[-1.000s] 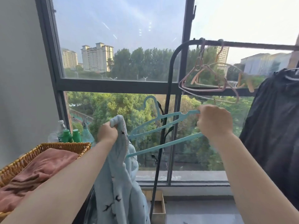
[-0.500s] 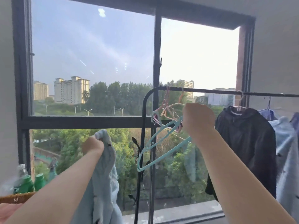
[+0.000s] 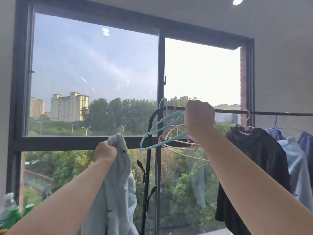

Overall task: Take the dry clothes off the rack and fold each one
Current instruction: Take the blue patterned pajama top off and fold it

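Observation:
My left hand [image 3: 105, 150] grips the top of a light blue fleecy garment [image 3: 116, 192] with small dark marks, which hangs down in front of the window. My right hand [image 3: 199, 117] holds a teal plastic hanger [image 3: 162, 128] up at the left end of the black rack rail [image 3: 237, 111]; its hook sits over the rail's curved end. Several empty pink hangers [image 3: 177, 139] hang just behind it. A black jacket [image 3: 254, 167], a pale blue garment [image 3: 296, 167] and darker blue clothes [image 3: 274, 134] hang further right on the rail.
The black rack post [image 3: 147, 167] with side hooks stands before the big dark-framed window [image 3: 159, 73]. Green-capped bottles [image 3: 15, 216] stand at the lower left. A grey wall [image 3: 284, 73] lies to the right.
My right hand has lifted the teal hanger from chest height up to the rail, and its hook now sits over the rail's end. My left hand has risen with the blue garment. The view tilted up.

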Demonstrator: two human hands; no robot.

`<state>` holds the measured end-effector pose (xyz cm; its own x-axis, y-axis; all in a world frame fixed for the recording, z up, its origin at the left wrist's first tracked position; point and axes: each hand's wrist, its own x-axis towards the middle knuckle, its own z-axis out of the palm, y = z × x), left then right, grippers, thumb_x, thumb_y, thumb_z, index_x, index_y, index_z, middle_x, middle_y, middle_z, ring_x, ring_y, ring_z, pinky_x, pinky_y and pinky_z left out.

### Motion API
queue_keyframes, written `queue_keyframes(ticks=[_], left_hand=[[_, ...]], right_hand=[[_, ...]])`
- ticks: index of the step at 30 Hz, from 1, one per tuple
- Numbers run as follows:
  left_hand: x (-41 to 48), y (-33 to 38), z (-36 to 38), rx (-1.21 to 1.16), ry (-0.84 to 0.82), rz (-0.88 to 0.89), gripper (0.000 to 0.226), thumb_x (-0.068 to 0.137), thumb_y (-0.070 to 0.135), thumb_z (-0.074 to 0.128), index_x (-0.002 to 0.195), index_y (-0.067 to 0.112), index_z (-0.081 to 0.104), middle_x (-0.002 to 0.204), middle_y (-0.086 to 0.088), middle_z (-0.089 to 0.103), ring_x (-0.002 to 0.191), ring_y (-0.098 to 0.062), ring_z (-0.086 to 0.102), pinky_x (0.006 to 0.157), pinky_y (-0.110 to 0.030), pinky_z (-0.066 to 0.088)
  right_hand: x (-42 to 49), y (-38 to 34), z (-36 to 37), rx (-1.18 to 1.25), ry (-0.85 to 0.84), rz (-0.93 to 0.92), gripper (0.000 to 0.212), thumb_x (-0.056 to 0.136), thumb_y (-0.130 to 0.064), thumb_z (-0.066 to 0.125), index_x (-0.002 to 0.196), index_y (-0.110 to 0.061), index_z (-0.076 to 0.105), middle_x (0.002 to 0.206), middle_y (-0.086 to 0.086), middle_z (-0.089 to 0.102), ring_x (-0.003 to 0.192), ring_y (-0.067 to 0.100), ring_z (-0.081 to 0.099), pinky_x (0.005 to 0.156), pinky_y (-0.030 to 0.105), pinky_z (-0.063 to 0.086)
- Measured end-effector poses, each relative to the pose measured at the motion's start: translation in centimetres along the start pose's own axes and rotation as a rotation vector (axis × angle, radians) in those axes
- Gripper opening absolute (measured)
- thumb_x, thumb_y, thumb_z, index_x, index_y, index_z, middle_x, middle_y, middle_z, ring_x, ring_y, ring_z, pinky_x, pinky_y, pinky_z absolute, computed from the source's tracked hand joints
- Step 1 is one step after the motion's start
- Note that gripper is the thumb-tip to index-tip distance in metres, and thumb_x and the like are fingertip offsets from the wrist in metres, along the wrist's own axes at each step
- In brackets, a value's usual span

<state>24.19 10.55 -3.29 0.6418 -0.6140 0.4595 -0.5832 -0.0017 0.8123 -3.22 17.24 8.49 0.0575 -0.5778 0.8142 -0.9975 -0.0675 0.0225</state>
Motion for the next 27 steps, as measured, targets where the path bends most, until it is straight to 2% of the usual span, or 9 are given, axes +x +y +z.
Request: queue_keyframes(ticks=[5, 8, 15, 19, 23, 25, 27], left_hand=[[0.2, 0.6, 0.5, -0.045, -0.035, 0.018, 0.031, 0.086, 0.002, 0.045, 0.108, 0.011, 0.067, 0.106, -0.015, 0.066, 0.101, -0.033, 0.058, 0.085, -0.034, 0.043], [0.1, 1.0, 1.2, -0.037, -0.056, 0.041, 0.026, 0.088, 0.005, 0.048, 0.106, 0.009, 0.067, 0.106, -0.014, 0.066, 0.103, -0.032, 0.059, 0.086, -0.034, 0.043], [-0.4, 1.4, 3.1, -0.014, -0.108, 0.064, 0.031, 0.086, 0.001, 0.047, 0.108, 0.008, 0.067, 0.105, -0.014, 0.068, 0.101, -0.032, 0.060, 0.082, -0.031, 0.043], [-0.5, 1.4, 3.7, -0.034, -0.125, 0.064, 0.026, 0.088, 0.003, 0.049, 0.105, 0.010, 0.068, 0.092, -0.007, 0.065, 0.087, -0.026, 0.057, 0.073, -0.027, 0.038], [-0.4, 1.3, 3.9, -0.058, -0.140, 0.065, 0.024, 0.087, 0.001, 0.050, 0.099, 0.010, 0.068, 0.086, -0.005, 0.062, 0.087, -0.027, 0.059, 0.072, -0.028, 0.040], [-0.3, 1.1, 4.0, -0.074, -0.145, 0.062, 0.025, 0.086, 0.000, 0.049, 0.098, 0.010, 0.068, 0.088, -0.007, 0.064, 0.087, -0.028, 0.060, 0.073, -0.029, 0.043], [-0.2, 0.9, 4.1, -0.089, -0.152, 0.068, 0.023, 0.087, 0.001, 0.050, 0.098, 0.009, 0.069, 0.089, -0.008, 0.065, 0.085, -0.026, 0.059, 0.074, -0.029, 0.043]], right_hand=[[1.3, 0.6, -0.8, -0.051, 0.044, 0.066, 0.025, 0.073, 0.009, 0.059, 0.062, -0.009, 0.045, 0.054, 0.000, 0.040, 0.057, 0.021, 0.045, 0.056, 0.023, 0.037], [1.9, 0.8, -1.7, -0.058, 0.030, 0.082, 0.028, 0.070, 0.012, 0.057, 0.059, -0.010, 0.043, 0.053, -0.001, 0.040, 0.048, 0.012, 0.034, 0.049, 0.017, 0.025], [2.6, 0.2, -2.1, -0.083, 0.050, 0.036, 0.030, 0.070, 0.012, 0.055, 0.057, -0.011, 0.040, 0.052, -0.001, 0.038, 0.047, 0.011, 0.030, 0.045, 0.019, 0.019], [3.7, -0.6, 0.4, -0.059, 0.061, -0.011, 0.032, 0.069, 0.015, 0.053, 0.057, -0.010, 0.037, 0.053, 0.000, 0.037, 0.050, 0.014, 0.035, 0.049, 0.020, 0.029], [4.8, -1.3, 3.0, -0.081, 0.009, -0.027, 0.028, 0.060, 0.018, 0.045, 0.058, -0.010, 0.038, 0.056, -0.001, 0.037, 0.050, 0.013, 0.031, 0.044, 0.020, 0.023], [5.3, -1.2, 4.4, -0.082, 0.001, -0.037, 0.027, 0.070, 0.016, 0.048, 0.062, -0.008, 0.041, 0.059, 0.001, 0.039, 0.058, 0.017, 0.041, 0.046, 0.022, 0.031], [5.4, -1.1, 5.9, -0.085, -0.019, -0.042, 0.022, 0.079, 0.010, 0.052, 0.069, -0.008, 0.047, 0.062, 0.001, 0.043, 0.067, 0.020, 0.048, 0.055, 0.026, 0.039]])
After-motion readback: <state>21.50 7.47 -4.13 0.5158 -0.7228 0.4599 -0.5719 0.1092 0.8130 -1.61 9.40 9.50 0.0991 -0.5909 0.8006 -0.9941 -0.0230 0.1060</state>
